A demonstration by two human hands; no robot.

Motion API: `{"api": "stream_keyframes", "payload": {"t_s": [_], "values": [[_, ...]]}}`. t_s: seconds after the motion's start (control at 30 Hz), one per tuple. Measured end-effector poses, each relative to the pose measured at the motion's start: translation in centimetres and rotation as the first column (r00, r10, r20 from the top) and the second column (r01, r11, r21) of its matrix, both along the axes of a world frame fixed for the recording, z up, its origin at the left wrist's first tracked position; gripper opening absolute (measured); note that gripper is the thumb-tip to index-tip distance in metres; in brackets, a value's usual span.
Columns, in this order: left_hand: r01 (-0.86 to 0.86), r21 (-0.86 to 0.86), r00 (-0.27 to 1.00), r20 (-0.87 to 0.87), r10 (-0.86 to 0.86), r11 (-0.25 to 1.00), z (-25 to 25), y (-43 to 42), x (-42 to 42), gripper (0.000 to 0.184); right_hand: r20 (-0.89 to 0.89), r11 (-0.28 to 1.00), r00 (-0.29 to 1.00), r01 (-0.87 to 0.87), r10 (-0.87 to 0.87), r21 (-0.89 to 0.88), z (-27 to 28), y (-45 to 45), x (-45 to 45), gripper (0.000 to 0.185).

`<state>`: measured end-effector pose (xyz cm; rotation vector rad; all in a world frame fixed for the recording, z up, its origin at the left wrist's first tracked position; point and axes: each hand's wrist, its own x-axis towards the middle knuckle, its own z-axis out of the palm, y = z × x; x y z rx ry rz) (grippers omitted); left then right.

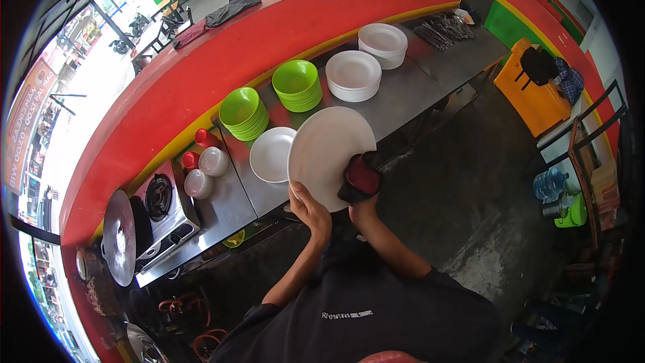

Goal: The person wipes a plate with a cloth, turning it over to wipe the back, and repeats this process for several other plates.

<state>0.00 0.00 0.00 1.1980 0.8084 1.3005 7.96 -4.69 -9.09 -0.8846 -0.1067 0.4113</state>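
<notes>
A stove (pixel 158 196) and stacked green bowls (pixel 243 114) are carried by the desk (pixel 225 212). Raised near its front edge, a white plate (pixel 329 151) is grasped by the left grip (pixel 309 210); against it, what seems a dark cloth (pixel 363 176) is clenched by the right grip (pixel 364 208).

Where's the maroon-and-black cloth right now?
Head view, just right of centre: the cloth is in the right hand, at the right edge of the white plate in the left hand.

Plate (pixel 326 151) smooth, low-gloss. Cloth (pixel 363 176) at its 4 o'clock: matt fabric. Green bowls (pixel 296 82), 10–11 o'clock: glossy plastic; counter (pixel 424 84): satin metal.
</notes>
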Motion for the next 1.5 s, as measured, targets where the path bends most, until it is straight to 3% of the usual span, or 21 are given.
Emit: {"api": "stream_keyframes", "payload": {"t_s": [0.07, 0.17, 0.23, 0.3, 0.33, 0.37, 0.43, 0.47, 0.57, 0.67, 0.77, 0.8, 0.9, 1.03, 1.1, 1.2, 1.23, 1.3, 1.5], "values": [[0.051, 0.056, 0.997, -0.056, -0.048, 0.997, 0.4, 0.3, 0.1, 0.047, -0.050, 0.998, 0.998, -0.025, 0.027, 0.049, 0.2, -0.9, 1.5, 0.068], [0.328, -0.099, 0.939, -0.073, -0.335, 0.940, 0.2, 3.4, -2.2, 0.045, -0.092, 0.992, 0.992, 0.074, -0.083, -0.099, -1.8, -2.2, 3.9, 0.049], [0.455, -0.124, 0.875, -0.122, -0.469, 0.882, 3.0, 5.5, -3.4, 0.044, 0.255, 0.967, 0.964, -0.015, 0.082, -0.253, -0.3, -3.7, 5.6, 0.041], [0.553, -0.097, 0.810, -0.169, -0.561, 0.828, 4.3, 6.4, -3.9, 0.041, 0.489, 0.922, 0.833, -0.062, 0.259, -0.383, 2.7, -5.3, 7.1, 0.034], [0.552, -0.096, 0.807, -0.186, -0.560, 0.828, 5.5, 6.0, -3.7, 0.043, 0.562, 0.903, 0.756, -0.087, 0.335, -0.420, 5.0, -5.8, 7.8, 0.031], [0.592, -0.084, 0.747, -0.316, -0.585, 0.801, 5.4, 6.3, -3.9, 0.043, 0.622, 0.882, 0.670, -0.108, 0.406, -0.459, 6.2, -5.9, 8.2, 0.028], [0.669, -0.074, 0.588, -0.557, -0.587, 0.740, 5.3, 7.2, -4.3, 0.044, 0.636, 0.851, 0.614, -0.116, 0.467, -0.512, 6.8, -5.6, 8.6, 0.028], [0.617, 0.024, 0.670, -0.540, -0.509, 0.787, 5.2, 6.8, -4.0, 0.046, 0.640, 0.833, 0.585, -0.120, 0.499, -0.540, 6.9, -5.5, 8.6, 0.028], [0.572, 0.082, 0.711, -0.546, -0.443, 0.816, 4.6, 6.7, -3.9, 0.046, 0.636, 0.851, 0.652, -0.026, 0.412, -0.525, 6.2, -5.2, 7.9, 0.027], [0.451, 0.056, 0.839, -0.368, -0.401, 0.891, 4.1, 6.2, -3.3, 0.048, 0.597, 0.894, 0.785, 0.137, 0.165, -0.427, 4.4, -4.4, 5.4, 0.034], [0.214, 0.006, 0.975, -0.060, -0.214, 0.977, 3.5, 4.3, -0.8, 0.050, 0.510, 0.858, 0.832, 0.412, -0.217, -0.307, 2.2, -1.8, 0.7, 0.050], [0.146, -0.021, 0.987, -0.062, -0.147, 0.989, 3.0, 3.4, -0.2, 0.052, 0.284, 0.896, 0.910, 0.372, -0.301, -0.241, 2.3, -0.6, -0.3, 0.063], [0.077, -0.028, 0.989, 0.129, -0.073, 0.997, 1.6, 1.3, 1.2, 0.053, 0.050, 0.960, 0.968, 0.252, -0.248, -0.125, 2.9, -0.5, -0.2, 0.065], [0.365, -0.078, 0.930, -0.006, -0.367, 0.928, 1.2, 3.5, -1.0, 0.051, 0.102, 0.984, 0.994, 0.040, -0.023, -0.173, 2.0, -3.7, 3.4, 0.064], [0.520, -0.172, 0.851, 0.018, -0.525, 0.837, 2.7, 4.9, -2.0, 0.057, 0.130, 0.964, 0.984, -0.082, 0.118, -0.253, 1.9, -5.7, 5.3, 0.063], [0.617, -0.265, 0.754, -0.071, -0.653, 0.741, 2.5, 7.1, -3.2, 0.060, 0.500, 0.897, 0.790, -0.138, 0.356, -0.421, 3.2, -7.7, 6.8, 0.055], [0.630, -0.285, 0.724, -0.123, -0.679, 0.723, 2.3, 7.6, -3.2, 0.059, 0.421, 0.890, 0.846, -0.126, 0.327, -0.438, 4.1, -7.9, 6.4, 0.053], [0.613, -0.285, 0.754, -0.068, -0.653, 0.737, 2.6, 7.4, -3.2, 0.058, 0.254, 0.874, 0.934, -0.105, 0.250, -0.474, 5.4, -8.1, 5.4, 0.050], [0.506, -0.300, 0.861, 0.117, -0.495, 0.809, 3.8, 5.2, -1.4, 0.062, 0.467, 0.950, 0.879, 0.056, 0.098, -0.306, 5.6, -7.4, 5.1, 0.049]]}}
